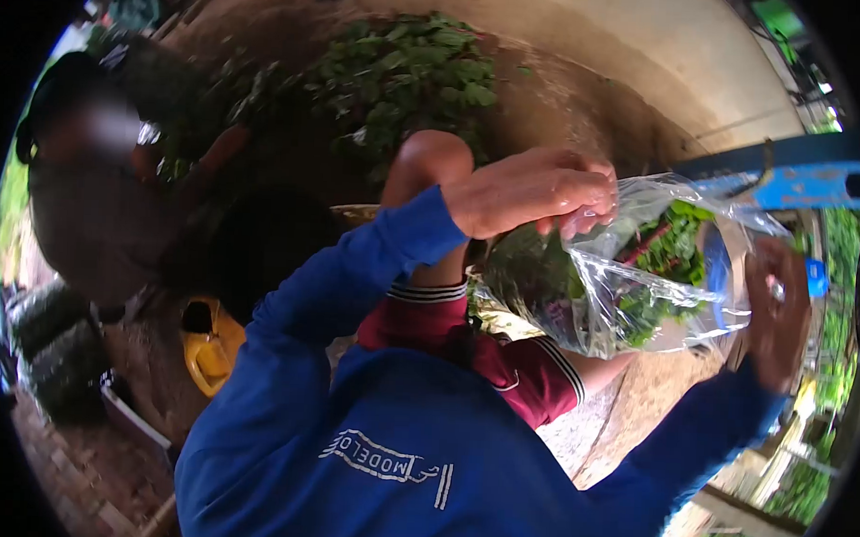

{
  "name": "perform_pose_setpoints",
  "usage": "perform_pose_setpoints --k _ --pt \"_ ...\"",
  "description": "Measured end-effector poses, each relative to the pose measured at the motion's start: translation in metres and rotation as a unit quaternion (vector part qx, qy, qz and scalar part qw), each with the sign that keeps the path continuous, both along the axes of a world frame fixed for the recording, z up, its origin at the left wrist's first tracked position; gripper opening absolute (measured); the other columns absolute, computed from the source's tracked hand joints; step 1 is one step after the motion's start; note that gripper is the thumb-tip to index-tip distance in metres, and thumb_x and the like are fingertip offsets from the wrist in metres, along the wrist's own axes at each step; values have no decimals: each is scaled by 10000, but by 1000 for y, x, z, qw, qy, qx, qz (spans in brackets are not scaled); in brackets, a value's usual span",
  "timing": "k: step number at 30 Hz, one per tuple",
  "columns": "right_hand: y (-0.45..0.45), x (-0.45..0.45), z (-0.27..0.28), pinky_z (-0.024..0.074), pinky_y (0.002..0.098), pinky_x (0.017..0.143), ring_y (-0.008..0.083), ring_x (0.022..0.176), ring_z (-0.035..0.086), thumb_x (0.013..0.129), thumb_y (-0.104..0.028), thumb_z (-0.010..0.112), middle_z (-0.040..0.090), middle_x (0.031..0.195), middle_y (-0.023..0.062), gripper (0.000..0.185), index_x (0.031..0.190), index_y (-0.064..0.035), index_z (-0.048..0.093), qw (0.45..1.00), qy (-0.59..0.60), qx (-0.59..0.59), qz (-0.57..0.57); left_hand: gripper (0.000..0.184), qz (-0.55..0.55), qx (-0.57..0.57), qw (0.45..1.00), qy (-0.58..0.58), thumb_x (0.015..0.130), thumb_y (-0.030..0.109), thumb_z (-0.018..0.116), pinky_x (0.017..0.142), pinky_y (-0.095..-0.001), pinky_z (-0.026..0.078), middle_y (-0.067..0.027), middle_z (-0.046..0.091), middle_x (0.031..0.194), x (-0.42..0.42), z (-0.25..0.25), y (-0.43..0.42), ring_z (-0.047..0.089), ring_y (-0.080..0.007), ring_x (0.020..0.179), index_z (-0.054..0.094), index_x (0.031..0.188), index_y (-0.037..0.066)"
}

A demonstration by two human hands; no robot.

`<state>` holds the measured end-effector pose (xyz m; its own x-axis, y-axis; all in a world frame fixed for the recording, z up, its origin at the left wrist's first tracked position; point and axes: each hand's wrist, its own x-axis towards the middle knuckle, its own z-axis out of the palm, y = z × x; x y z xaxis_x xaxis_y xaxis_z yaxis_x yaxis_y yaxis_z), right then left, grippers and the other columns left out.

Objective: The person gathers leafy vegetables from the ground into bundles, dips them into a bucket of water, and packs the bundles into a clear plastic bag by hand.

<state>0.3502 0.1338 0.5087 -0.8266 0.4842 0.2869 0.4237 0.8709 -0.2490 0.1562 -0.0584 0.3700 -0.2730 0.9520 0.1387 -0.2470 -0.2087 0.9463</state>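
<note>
A clear plastic bag (594,307) hangs in front of my knees, spread between my two hands. Leafy greens (682,244) with reddish stems show through its thin film. My left hand (546,192) is closed, its fingers pinching the bag's edge on the left. On the far side, my right hand (779,304) is somewhat blurred, with its fingers curled at the bag's right edge. The bag looks wet and crumpled, and its lower part sits over my lap.
A large heap of leafy greens (408,78) lies on the ground ahead. To the left, another person (92,190) in a dark cap bends over more greens. A yellow container (209,351) stands left of me, and a blue beam (793,182) is at the right.
</note>
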Motion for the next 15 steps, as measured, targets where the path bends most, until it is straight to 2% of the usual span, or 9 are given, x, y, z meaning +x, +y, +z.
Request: perform_pose_setpoints --k 3,5,6,7,10,12,13,14,15 --pt "-79 -11 -15 435 379 817 277 1031 548 759 -299 637 576 1093 156 391 1022 -12 593 974 17 139 178 273 91 -43 970 221 877 280 451 557 -239 437 -16 553 751 -33 0 -28 558 -112 667 593 859 48" --pt "-122 -17 -44 452 371 808 286 919 573 657 -293 682 563 1002 184 376 881 4 625 967 60 -83 232 305 177 -66 955 229 828 353 491 576 -254 447 -18 575 770 -69 -1 -52 566 -128 679 620 879 81" --pt "-123 -23 -54 463 366 783 280 868 573 593 -240 698 568 963 187 341 833 -6 634 925 41 -215 309 309 228 -107 940 229 799 372 519 574 -245 443 -14 580 776 -92 -7 -61 564 -123 672 633 869 93" --pt "-127 -32 -68 469 347 749 286 850 576 552 -247 717 576 941 182 364 814 -7 635 912 28 -240 331 305 268 -120 929 226 790 373 539 577 -240 439 -10 582 780 -119 -18 -75 558 -113 668 637 856 91" --pt "-125 -72 -118 474 290 643 232 713 583 666 -91 744 558 839 137 203 804 -3 624 910 75 -281 295 314 352 -206 911 63 763 395 574 553 -246 421 -6 567 757 -208 -83 -109 522 -108 626 622 841 95" --pt "-115 -91 -167 446 292 598 203 665 543 764 -56 672 533 835 114 109 819 3 599 892 103 -366 243 305 381 -299 875 23 781 415 558 525 -247 408 9 562 748 -239 -126 -128 510 -100 603 603 834 118" --pt "-116 -99 -194 426 285 578 175 649 516 803 -84 647 523 845 100 105 833 0 591 867 127 -434 210 307 391 -355 849 21 804 437 535 513 -243 397 24 558 746 -250 -146 -134 504 -94 592 592 839 137" --pt "-117 -106 -223 406 277 557 148 633 489 843 -112 622 513 855 86 116 847 -2 583 836 149 -499 174 301 374 -340 862 14 808 426 536 511 -251 404 17 564 753 -259 -171 -144 512 -99 594 593 847 133" --pt "-111 -111 -255 395 258 549 131 623 475 862 -149 609 510 875 83 151 857 -1 576 849 146 -478 172 296 355 -327 876 5 813 416 537 509 -260 412 9 570 759 -265 -202 -156 520 -105 597 595 855 129"
